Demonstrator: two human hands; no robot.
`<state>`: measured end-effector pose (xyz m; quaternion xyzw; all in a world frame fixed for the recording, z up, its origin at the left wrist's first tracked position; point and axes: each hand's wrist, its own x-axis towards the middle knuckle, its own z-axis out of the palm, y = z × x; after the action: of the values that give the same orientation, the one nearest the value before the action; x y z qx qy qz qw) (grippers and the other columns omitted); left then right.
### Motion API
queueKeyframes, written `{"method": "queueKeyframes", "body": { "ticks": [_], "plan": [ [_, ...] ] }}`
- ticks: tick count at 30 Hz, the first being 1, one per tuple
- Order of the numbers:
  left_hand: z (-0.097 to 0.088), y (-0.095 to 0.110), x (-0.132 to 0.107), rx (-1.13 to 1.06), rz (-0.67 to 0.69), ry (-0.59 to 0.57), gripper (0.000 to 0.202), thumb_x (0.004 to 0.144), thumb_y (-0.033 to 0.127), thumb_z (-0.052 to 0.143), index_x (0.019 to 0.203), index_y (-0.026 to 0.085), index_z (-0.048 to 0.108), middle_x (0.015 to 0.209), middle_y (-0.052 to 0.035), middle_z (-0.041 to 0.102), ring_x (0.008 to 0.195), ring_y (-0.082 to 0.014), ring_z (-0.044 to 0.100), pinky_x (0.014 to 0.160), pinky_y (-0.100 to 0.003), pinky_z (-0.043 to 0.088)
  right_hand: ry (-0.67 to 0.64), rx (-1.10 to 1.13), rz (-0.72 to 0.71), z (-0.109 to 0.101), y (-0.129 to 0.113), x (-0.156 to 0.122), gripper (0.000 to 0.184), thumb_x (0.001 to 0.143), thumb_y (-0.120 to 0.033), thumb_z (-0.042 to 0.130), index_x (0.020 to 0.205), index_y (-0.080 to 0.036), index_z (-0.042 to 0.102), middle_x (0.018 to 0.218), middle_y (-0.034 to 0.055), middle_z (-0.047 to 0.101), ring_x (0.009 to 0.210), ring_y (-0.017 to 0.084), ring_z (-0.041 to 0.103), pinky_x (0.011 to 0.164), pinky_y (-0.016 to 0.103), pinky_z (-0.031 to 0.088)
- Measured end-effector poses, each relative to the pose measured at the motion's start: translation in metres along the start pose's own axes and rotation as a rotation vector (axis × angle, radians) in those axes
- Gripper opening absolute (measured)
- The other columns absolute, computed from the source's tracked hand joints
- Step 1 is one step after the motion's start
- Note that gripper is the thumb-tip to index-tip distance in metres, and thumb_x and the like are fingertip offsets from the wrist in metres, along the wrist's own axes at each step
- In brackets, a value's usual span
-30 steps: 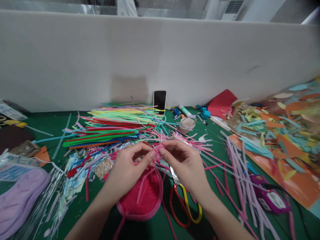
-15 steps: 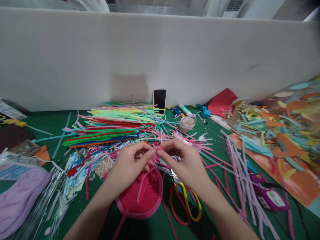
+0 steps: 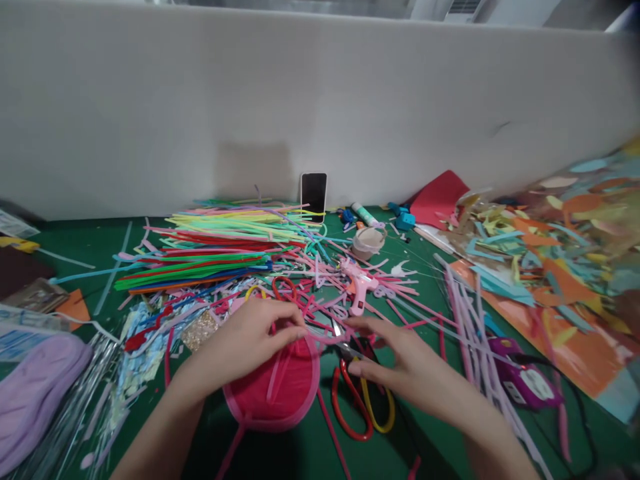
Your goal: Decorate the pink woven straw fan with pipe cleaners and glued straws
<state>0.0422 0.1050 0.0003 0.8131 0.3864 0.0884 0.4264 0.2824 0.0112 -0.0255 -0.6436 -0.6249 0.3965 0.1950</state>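
My left hand [image 3: 243, 343] is closed, its fingertips pinching the pink pipe cleaner rim at the top of a round magenta disc [image 3: 280, 393] that lies on the green table. A loose pink pipe cleaner runs across the disc. My right hand [image 3: 400, 363] lies low to the right of the disc. Its fingers are stretched out and apart, with the index finger and thumb either side of the blades of the scissors [image 3: 357, 403], which have one red and one yellow handle. The right hand touches the scissors without a clear grip.
Several coloured pipe cleaners [image 3: 215, 247] are piled behind my hands, with a pink glue gun [image 3: 357, 287], a tape roll [image 3: 367, 241] and a phone [image 3: 313, 193] leaning on the white partition. Paper scraps [image 3: 550, 260] cover the right; a purple device [image 3: 520, 380] and a lilac pouch [image 3: 35, 387] flank me.
My right hand let go of the pink pipe cleaner it pinched with the left and dropped down and right onto the scissors. My left hand sank to the disc's rim.
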Motion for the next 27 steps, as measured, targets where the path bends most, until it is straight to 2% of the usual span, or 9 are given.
{"method": "queueKeyframes", "body": {
  "ticks": [3, 6, 12, 15, 18, 20, 22, 24, 27],
  "plan": [
    [0.007, 0.0, 0.001, -0.02, 0.031, -0.046, 0.017, 0.091, 0.03, 0.056, 0.082, 0.025, 0.069, 0.079, 0.0055, 0.071, 0.074, -0.0133, 0.063, 0.068, -0.021, 0.041, -0.076, -0.083, 0.002, 0.007, 0.0, 0.002, 0.019, 0.089, -0.035, 0.06, 0.098, -0.022, 0.071, 0.096, 0.0052, 0.073, 0.086, 0.021, 0.067, 0.074, 0.029, 0.047],
    [0.007, -0.01, 0.003, 0.03, -0.021, 0.018, 0.02, 0.092, 0.038, 0.054, 0.09, 0.025, 0.069, 0.088, 0.0035, 0.073, 0.078, -0.0158, 0.065, 0.07, -0.023, 0.043, -0.133, -0.174, 0.041, 0.002, 0.017, -0.001, 0.022, 0.092, -0.028, 0.053, 0.081, -0.021, 0.071, 0.078, 0.0036, 0.071, 0.071, 0.019, 0.065, 0.063, 0.026, 0.042],
    [-0.005, -0.037, 0.006, 0.126, -0.187, 0.168, 0.029, 0.091, 0.045, 0.049, 0.098, 0.024, 0.069, 0.102, -0.0006, 0.073, 0.086, -0.0201, 0.067, 0.074, -0.026, 0.046, 0.019, -0.475, 0.322, -0.021, 0.083, -0.024, 0.021, 0.088, -0.024, 0.053, 0.08, -0.021, 0.072, 0.078, 0.0072, 0.073, 0.072, 0.023, 0.068, 0.062, 0.03, 0.042],
    [-0.009, -0.04, 0.004, 0.119, -0.236, 0.214, 0.032, 0.09, 0.048, 0.048, 0.095, 0.024, 0.069, 0.095, -0.0008, 0.074, 0.079, -0.0199, 0.067, 0.07, -0.026, 0.047, 0.056, -0.536, 0.327, -0.022, 0.097, -0.03, 0.016, 0.084, -0.024, 0.062, 0.092, -0.021, 0.074, 0.087, 0.0097, 0.073, 0.081, 0.027, 0.069, 0.071, 0.034, 0.047],
    [-0.01, -0.036, 0.002, 0.142, -0.265, 0.26, 0.033, 0.088, 0.049, 0.047, 0.087, 0.023, 0.068, 0.081, -0.0007, 0.073, 0.069, -0.0195, 0.065, 0.061, -0.024, 0.045, 0.208, -0.562, 0.203, -0.012, 0.086, -0.028, 0.025, 0.081, -0.026, 0.067, 0.105, -0.02, 0.072, 0.102, 0.0125, 0.07, 0.093, 0.03, 0.066, 0.08, 0.038, 0.05],
    [-0.008, -0.031, -0.002, 0.157, -0.259, 0.291, 0.034, 0.088, 0.049, 0.047, 0.078, 0.022, 0.064, 0.073, 0.0, 0.07, 0.064, -0.0183, 0.062, 0.057, -0.024, 0.042, 0.242, -0.5, 0.107, 0.001, 0.068, -0.021, 0.02, 0.088, -0.027, 0.061, 0.103, -0.021, 0.07, 0.105, 0.0115, 0.068, 0.099, 0.028, 0.064, 0.083, 0.037, 0.05],
    [-0.004, -0.025, -0.008, 0.162, -0.233, 0.319, 0.036, 0.088, 0.05, 0.046, 0.068, 0.021, 0.057, 0.065, 0.0014, 0.063, 0.059, -0.0164, 0.057, 0.055, -0.023, 0.039, 0.161, -0.428, 0.012, 0.019, 0.047, -0.01, 0.018, 0.092, -0.027, 0.055, 0.102, -0.021, 0.069, 0.105, 0.0098, 0.068, 0.1, 0.025, 0.063, 0.084, 0.034, 0.051],
    [0.001, -0.017, -0.015, 0.166, -0.206, 0.337, 0.038, 0.089, 0.048, 0.045, 0.062, 0.021, 0.05, 0.06, 0.0026, 0.056, 0.057, -0.0151, 0.052, 0.055, -0.023, 0.036, 0.075, -0.471, -0.055, 0.038, 0.031, 0.003, 0.017, 0.091, -0.024, 0.058, 0.105, -0.02, 0.067, 0.105, 0.0094, 0.067, 0.101, 0.025, 0.063, 0.083, 0.033, 0.05],
    [0.013, -0.012, -0.026, 0.163, -0.196, 0.36, 0.039, 0.09, 0.045, 0.045, 0.06, 0.02, 0.047, 0.058, 0.0029, 0.053, 0.058, -0.015, 0.05, 0.055, -0.024, 0.034, 0.04, -0.599, -0.041, 0.056, 0.02, 0.02, 0.017, 0.09, -0.017, 0.057, 0.105, -0.018, 0.065, 0.104, 0.0108, 0.068, 0.096, 0.026, 0.064, 0.074, 0.03, 0.048]
  ]
}}
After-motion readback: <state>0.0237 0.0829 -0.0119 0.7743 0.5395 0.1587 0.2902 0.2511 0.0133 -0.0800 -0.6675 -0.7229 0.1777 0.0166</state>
